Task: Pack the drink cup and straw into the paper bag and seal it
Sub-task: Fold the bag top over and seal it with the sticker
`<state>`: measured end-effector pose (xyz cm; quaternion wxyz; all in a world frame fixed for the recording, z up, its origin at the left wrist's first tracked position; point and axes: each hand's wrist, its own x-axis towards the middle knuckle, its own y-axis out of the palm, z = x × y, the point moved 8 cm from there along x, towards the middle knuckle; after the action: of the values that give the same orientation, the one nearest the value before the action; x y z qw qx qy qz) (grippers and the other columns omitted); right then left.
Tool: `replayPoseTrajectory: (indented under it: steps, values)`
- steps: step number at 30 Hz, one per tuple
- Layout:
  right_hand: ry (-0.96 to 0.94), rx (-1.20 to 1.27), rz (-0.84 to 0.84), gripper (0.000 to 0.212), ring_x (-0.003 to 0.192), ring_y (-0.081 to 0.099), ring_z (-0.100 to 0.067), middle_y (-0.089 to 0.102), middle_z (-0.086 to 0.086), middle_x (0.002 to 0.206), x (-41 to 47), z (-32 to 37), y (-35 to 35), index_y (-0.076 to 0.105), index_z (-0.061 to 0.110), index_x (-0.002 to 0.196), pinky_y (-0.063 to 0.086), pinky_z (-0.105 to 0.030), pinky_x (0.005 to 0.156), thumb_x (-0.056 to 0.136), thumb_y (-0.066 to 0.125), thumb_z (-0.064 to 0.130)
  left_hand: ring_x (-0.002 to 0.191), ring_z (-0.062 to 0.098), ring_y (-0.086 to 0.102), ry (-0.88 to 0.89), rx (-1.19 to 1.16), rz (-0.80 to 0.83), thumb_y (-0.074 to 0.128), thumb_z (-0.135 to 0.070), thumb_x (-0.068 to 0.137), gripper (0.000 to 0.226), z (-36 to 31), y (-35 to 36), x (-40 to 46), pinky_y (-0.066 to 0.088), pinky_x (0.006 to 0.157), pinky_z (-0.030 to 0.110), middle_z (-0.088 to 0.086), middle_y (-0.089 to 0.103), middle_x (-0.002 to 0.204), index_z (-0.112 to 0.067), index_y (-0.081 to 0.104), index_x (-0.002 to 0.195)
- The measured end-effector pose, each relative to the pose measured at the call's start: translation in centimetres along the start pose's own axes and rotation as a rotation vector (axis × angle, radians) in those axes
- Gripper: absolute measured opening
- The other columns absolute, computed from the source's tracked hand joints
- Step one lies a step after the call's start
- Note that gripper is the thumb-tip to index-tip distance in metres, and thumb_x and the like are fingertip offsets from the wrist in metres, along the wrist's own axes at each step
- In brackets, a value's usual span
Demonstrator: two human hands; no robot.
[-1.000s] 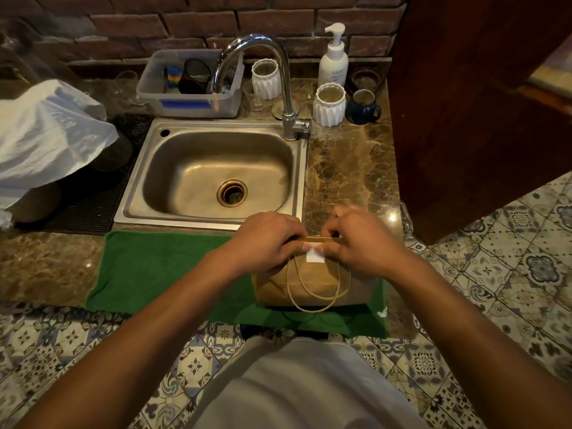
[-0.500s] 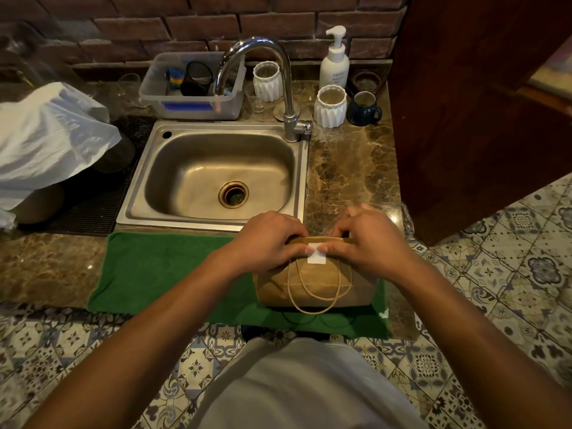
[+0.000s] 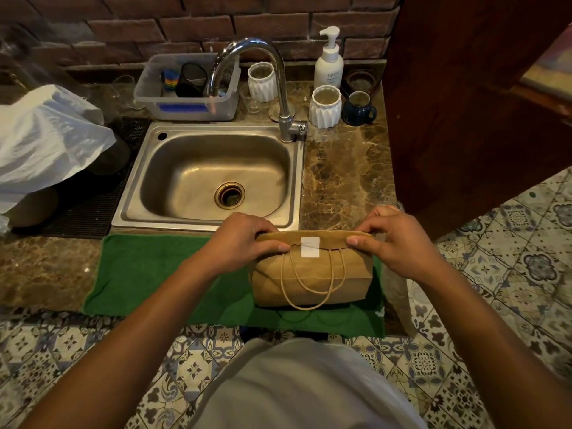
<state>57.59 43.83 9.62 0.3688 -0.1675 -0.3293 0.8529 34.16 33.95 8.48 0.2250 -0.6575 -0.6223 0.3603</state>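
A brown paper bag (image 3: 312, 278) stands on a green towel (image 3: 161, 274) at the counter's front edge. Its top is folded over toward me, and a white sticker (image 3: 310, 247) holds the flap down at the middle. Twine handles hang down its front. My left hand (image 3: 244, 239) pinches the left end of the fold, and my right hand (image 3: 393, 239) pinches the right end. The drink cup and straw are not visible; the shut bag hides its contents.
A steel sink (image 3: 213, 178) with a tall faucet (image 3: 278, 88) lies behind the bag. Behind the sink stand a plastic tub (image 3: 185, 103), white ribbed cups (image 3: 325, 106), a blue mug (image 3: 359, 108) and a pump bottle (image 3: 329, 60). White plastic sheeting (image 3: 46, 140) lies left, a wooden panel (image 3: 464, 103) right.
My hands have slid apart from the middle of the fold to its two ends, uncovering the white sticker. The bag has not moved.
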Motion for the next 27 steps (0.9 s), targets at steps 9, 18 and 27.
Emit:
replayPoseTrajectory:
  steps: [9,18,27]
  values:
    - [0.175,0.302,-0.115,0.012,0.100,0.067,-0.019,0.074,0.002,0.102,-1.2,-4.0,1.2,0.078,0.024,0.099,0.053,-0.053,0.091,0.088,0.078,0.023,0.092,0.014,0.073,-0.182,-0.547,-0.133,0.073,-0.029,0.090,0.009,3.5,0.5,-1.9,0.057,0.081,0.031,-0.005,0.080,0.093,-0.030,0.080,0.095]
    - [0.163,0.354,-0.369,0.031,0.110,0.064,-0.020,0.076,0.003,0.106,-2.8,-3.1,1.5,0.079,0.032,0.105,0.051,-0.050,0.098,0.091,0.070,0.006,0.120,0.003,0.064,-0.116,-0.691,-0.261,0.055,-0.001,0.100,0.051,1.7,0.9,-3.1,0.051,0.102,0.020,-0.019,0.073,0.122,-0.047,0.075,0.111]
    - [0.100,0.327,-0.368,0.032,0.108,0.063,-0.020,0.073,0.001,0.106,-3.2,-1.6,0.9,0.075,0.034,0.112,0.052,-0.044,0.096,0.097,0.065,0.008,0.116,0.003,0.068,-0.141,-0.730,-0.238,0.062,-0.002,0.097,0.035,1.4,0.0,-4.2,0.052,0.091,0.013,-0.016,0.076,0.118,-0.028,0.077,0.115]
